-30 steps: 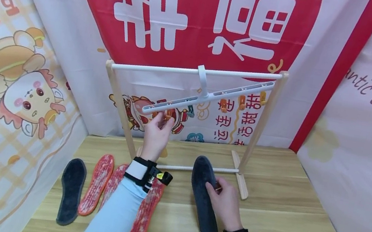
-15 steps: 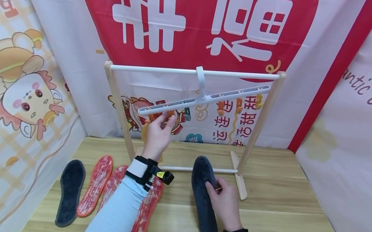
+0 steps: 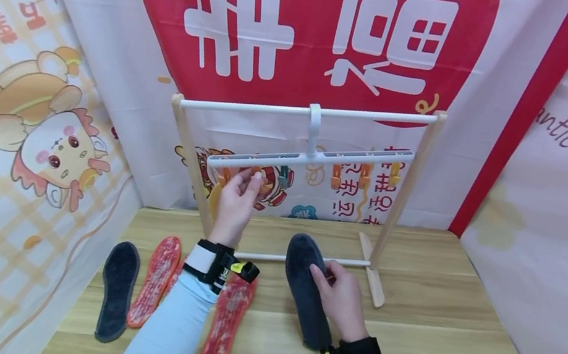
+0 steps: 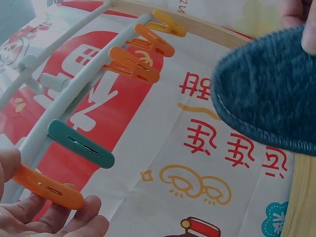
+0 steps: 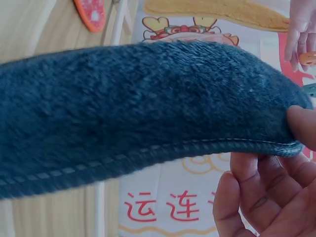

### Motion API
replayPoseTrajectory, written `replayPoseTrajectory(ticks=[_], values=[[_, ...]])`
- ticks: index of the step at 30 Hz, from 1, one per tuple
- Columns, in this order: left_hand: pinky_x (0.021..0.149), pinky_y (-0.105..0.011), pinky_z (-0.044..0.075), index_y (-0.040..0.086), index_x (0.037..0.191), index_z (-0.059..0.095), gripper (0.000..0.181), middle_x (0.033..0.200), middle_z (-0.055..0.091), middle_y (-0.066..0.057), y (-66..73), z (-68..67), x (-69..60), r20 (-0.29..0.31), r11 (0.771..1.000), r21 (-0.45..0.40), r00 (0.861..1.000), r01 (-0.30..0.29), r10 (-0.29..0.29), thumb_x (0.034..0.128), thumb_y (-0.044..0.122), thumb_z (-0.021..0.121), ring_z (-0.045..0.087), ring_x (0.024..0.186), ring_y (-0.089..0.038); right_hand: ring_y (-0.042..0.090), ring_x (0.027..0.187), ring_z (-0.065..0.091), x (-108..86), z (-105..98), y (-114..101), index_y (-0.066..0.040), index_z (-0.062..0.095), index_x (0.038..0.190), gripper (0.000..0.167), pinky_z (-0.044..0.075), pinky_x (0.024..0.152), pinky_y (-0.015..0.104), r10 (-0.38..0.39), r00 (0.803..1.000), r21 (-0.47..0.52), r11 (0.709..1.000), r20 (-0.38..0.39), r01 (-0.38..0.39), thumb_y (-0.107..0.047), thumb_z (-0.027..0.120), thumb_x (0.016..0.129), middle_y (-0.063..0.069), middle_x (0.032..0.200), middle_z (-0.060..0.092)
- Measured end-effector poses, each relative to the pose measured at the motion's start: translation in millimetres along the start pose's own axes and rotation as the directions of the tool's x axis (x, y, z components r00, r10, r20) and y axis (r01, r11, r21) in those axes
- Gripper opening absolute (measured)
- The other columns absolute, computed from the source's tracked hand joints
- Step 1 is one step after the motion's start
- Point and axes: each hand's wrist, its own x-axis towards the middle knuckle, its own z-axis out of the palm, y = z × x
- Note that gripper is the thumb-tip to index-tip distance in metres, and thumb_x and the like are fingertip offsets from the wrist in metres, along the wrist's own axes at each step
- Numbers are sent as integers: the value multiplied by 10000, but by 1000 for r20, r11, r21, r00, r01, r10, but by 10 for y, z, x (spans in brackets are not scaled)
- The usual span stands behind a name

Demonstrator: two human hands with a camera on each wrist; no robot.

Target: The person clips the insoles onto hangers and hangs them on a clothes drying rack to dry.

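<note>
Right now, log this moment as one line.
left grip: pinches orange clip | right grip: holds dark insole | held insole: not clipped | hanger: tilted, hooked on rack bar

The left sleeve point(image 3: 167, 336) hides most of a red insole point(image 3: 179, 274). In both wrist views, edges cut off the dark insole point(image 5: 148, 103) and left hand point(image 4: 32, 219).

A small booth-like set, cloth-walled on three sides: behind the rack point(image 3: 295, 110) a printed hanging point(image 3: 309, 62) with big white characters on red, left of the rack a cartoon panel point(image 3: 38, 129), right of it a pale lettered panel point(image 3: 545, 233), beneath it a wood-grain table point(image 3: 431, 339)
</note>
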Motion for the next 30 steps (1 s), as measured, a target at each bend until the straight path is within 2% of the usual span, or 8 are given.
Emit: replayPoseTrajectory(ticks=[4, 8, 11, 19, 22, 30], values=[[959, -348, 502, 21, 1408, 502, 486, 1258, 636, -153, 84, -19, -15, 8, 1000, 5, 1000, 16, -16, 1015, 297, 579, 584, 1193, -301, 133, 680, 546, 63, 31, -72, -96, 692, 1073, 180, 466, 602, 311, -9, 1000, -7, 1000, 13, 10, -240, 670, 968, -8, 792, 621], [1007, -405, 467, 7, 1413, 502, 487, 1278, 624, -151, 142, -38, -15, 18, 1000, -4, 999, 29, -29, 1024, 295, 561, 576, 1209, -278, 130, 676, 550, 141, 71, -154, -89, 696, 1046, 160, 470, 605, 311, -44, 998, 1, 999, 32, 44, -226, 673, 966, -14, 789, 621], [1025, -408, 449, 5, 1414, 505, 501, 1323, 597, -151, 163, -61, -9, 29, 1000, -12, 999, 29, -28, 1025, 317, 551, 555, 1244, -256, 125, 685, 566, 213, 97, -228, -88, 706, 1013, 169, 480, 618, 314, -80, 996, 19, 997, 42, 79, -246, 659, 975, -21, 788, 633], [1023, -358, 454, 60, 1378, 559, 518, 1335, 608, -91, 226, -88, -40, 38, 999, 43, 999, 3, -5, 991, 404, 571, 568, 1220, -157, 142, 693, 573, 422, 168, -427, -98, 704, 1019, 174, 497, 617, 322, -110, 993, 33, 994, 53, 108, -257, 642, 986, -9, 808, 639], [994, -323, 469, 81, 1355, 575, 503, 1278, 634, -55, 244, -88, -52, 40, 999, 54, 999, 0, -2, 982, 418, 578, 583, 1179, -151, 141, 717, 581, 491, 195, -484, -99, 699, 1048, 157, 505, 627, 316, -119, 992, 28, 993, 45, 118, -233, 656, 977, -4, 840, 645], [829, -260, 455, 26, 1279, 579, 481, 1162, 643, -102, 226, -97, -52, 45, 999, 29, 999, -22, 21, 985, 406, 570, 574, 1018, -174, 157, 740, 600, 612, 266, -581, -85, 701, 1030, 121, 507, 640, 326, -183, 983, 30, 983, 26, 182, -180, 682, 958, 22, 862, 660]])
